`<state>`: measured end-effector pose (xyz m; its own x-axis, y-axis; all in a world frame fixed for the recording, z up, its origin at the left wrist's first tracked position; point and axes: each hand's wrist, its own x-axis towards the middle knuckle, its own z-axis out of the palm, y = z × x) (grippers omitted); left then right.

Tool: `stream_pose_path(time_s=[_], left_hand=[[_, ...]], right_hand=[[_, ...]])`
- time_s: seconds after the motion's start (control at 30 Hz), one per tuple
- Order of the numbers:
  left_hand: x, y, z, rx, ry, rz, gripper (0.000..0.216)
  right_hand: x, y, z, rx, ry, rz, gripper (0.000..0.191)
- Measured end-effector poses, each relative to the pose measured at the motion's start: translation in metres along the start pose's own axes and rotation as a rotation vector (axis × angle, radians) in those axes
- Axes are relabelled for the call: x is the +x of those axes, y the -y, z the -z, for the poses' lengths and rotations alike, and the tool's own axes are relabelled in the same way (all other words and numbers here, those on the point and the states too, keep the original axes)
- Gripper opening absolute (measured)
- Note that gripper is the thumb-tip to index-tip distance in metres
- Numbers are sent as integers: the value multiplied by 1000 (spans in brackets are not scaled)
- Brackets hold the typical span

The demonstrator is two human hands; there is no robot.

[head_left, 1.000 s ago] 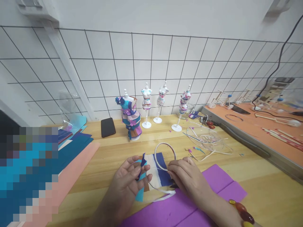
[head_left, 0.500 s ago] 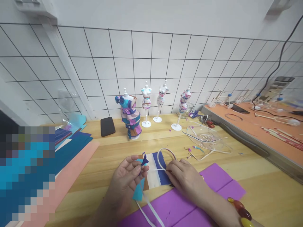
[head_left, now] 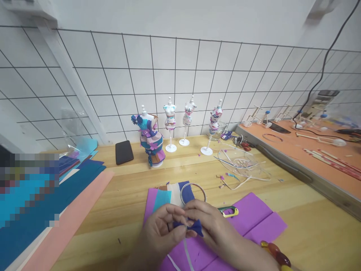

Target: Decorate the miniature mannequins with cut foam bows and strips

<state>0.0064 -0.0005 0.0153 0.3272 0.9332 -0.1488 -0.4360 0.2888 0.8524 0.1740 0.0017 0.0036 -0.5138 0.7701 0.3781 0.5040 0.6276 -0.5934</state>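
Note:
My left hand (head_left: pixel 166 230) pinches a small dark blue bow (head_left: pixel 196 227) by its gathered middle. Close beside it, my right hand (head_left: pixel 210 224) is closed with its fingertips bent toward the bow. A loop of narrow white ribbon (head_left: pixel 205 194) rises above the right fingers; the grip on it is partly hidden. Ribbon tails (head_left: pixel 187 254) hang below the hands over a purple sheet (head_left: pixel 254 210). Just behind the hands lie strips of turquoise, cream and blue material (head_left: pixel 163 197). A tool with a yellow and green handle (head_left: pixel 231 213) rests on the sheet, partly behind my right hand.
Small dress forms (head_left: pixel 170 113) stand at the back, one wearing a ruffled multicoloured dress (head_left: pixel 151 139). A black phone (head_left: pixel 124 152) lies left of them. Coloured sheets (head_left: pixel 81 199) are stacked left. Tangled cord and scraps (head_left: pixel 241 162) lie right, beside a raised orange board (head_left: pixel 316 150).
My left hand has brought the bow down and right, toward my right hand, and turned it sideways. The hands now meet. The yellow-green handle has come into view.

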Motion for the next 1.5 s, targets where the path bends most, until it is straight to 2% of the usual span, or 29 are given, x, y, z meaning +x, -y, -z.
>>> stream_pose_path(time_s=[0.17,0.33,0.43,0.6,0.83,1.07,1.2,1.5], left_hand=[[0,-1,-1,8,-40,1,26],[7,-3,6,92,-231,-55,26],[10,-4,8,179,-284,-70,23],[10,2,11,292,-279,-117,19],[6,11,8,410,-298,-162,15],[3,14,3,464,-330,-192,12],[2,15,1,493,-370,-266,11],[3,17,7,606,-272,-302,12]], right_hand=[[-1,1,0,104,-3,-12,15],[-1,4,2,29,34,-19,16],[-2,6,3,-14,29,18,16],[-3,9,-2,35,-55,-19,17],[-2,9,-13,275,-102,-227,22],[-2,7,-14,306,-184,-234,18],[-2,8,-14,325,-173,-260,19],[1,9,-17,523,-168,-398,39]])
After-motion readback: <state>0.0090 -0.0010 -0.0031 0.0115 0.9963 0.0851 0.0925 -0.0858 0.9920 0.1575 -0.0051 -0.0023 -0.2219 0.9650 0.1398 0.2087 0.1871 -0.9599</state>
